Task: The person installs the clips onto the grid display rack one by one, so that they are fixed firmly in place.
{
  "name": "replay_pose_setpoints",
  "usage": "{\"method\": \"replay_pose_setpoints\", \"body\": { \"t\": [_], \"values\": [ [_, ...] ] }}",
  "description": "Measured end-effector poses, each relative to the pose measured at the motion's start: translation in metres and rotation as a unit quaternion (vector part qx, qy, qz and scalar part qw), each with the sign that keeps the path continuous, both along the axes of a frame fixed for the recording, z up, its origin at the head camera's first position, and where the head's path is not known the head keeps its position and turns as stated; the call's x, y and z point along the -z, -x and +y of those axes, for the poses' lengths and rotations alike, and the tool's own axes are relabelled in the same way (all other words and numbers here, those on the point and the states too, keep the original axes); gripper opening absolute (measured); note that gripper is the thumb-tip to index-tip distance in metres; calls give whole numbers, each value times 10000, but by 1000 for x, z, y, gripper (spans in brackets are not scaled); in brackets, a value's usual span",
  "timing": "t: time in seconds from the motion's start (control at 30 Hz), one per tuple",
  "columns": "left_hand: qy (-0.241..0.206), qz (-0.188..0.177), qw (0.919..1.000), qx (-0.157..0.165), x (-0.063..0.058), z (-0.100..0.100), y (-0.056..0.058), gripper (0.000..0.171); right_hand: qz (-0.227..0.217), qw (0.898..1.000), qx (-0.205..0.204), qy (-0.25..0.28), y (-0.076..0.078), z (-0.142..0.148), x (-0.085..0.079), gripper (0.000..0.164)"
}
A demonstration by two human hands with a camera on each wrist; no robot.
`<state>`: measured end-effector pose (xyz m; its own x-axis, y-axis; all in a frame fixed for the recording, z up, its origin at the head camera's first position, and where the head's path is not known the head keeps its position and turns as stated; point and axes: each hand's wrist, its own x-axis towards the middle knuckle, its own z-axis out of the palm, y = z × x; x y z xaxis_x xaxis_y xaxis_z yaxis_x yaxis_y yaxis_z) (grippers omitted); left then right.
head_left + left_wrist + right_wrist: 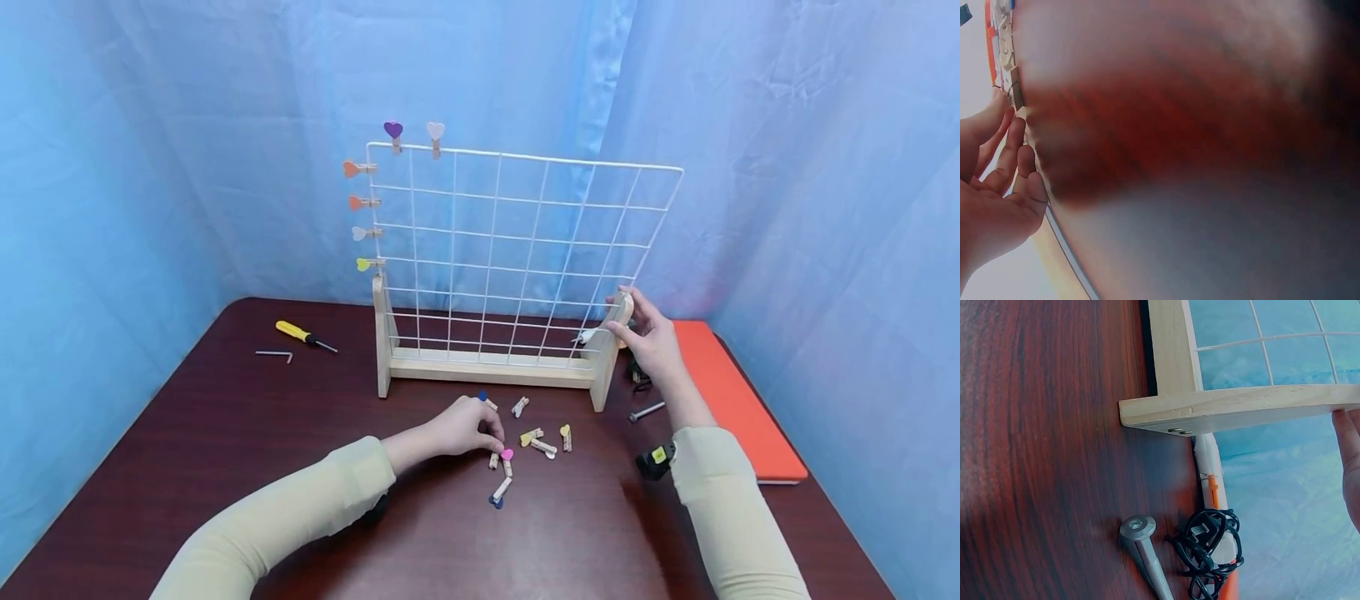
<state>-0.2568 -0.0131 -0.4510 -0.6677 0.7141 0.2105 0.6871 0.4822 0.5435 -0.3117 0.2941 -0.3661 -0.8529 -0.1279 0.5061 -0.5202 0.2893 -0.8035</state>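
Observation:
My left hand is low over the table, its thumb and forefinger pinching the heart end of a pink heart clothespin. In the left wrist view the fingertips meet beside wooden clothespins. Several clothespins with yellow, white and blue hearts lie around it. My right hand grips the right upright of a wooden stand, thumb in front and fingers behind. The stand holds a white wire grid, tilted back. Clothespins with orange, white and yellow hearts are clipped down its left edge; a purple and a pale one sit on top.
On the left lie a yellow screwdriver and a hex key. A bolt and a bundled black cable are right of the stand, near an orange-red flat box or book. Blue curtains enclose the table.

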Motion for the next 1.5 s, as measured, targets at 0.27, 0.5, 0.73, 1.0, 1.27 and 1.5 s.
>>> {"method": "replay_pose_setpoints", "body": {
  "t": [0.27,0.5,0.73,1.0,1.27,1.5],
  "values": [
    [194,-349,9992,-80,-6,-3,0,9,18,10000,-31,51,1,1,1,55],
    [-77,-445,9989,-135,-31,-7,4,10,38,10000,4,90,0,3,0,55],
    [-911,-12,9940,-601,-98,-19,9,5,-53,10000,13,12,1,2,-1,55],
    [-2028,661,9750,-620,-187,-41,18,7,-59,10000,-39,34,3,2,-1,56],
    [-2939,1939,9331,-727,-279,-47,4,9,-85,10000,2,-8,3,2,-3,56],
    [-2760,2922,9076,-1212,-317,-52,46,11,-78,10000,-8,-50,4,2,-2,55]
  ]
}}
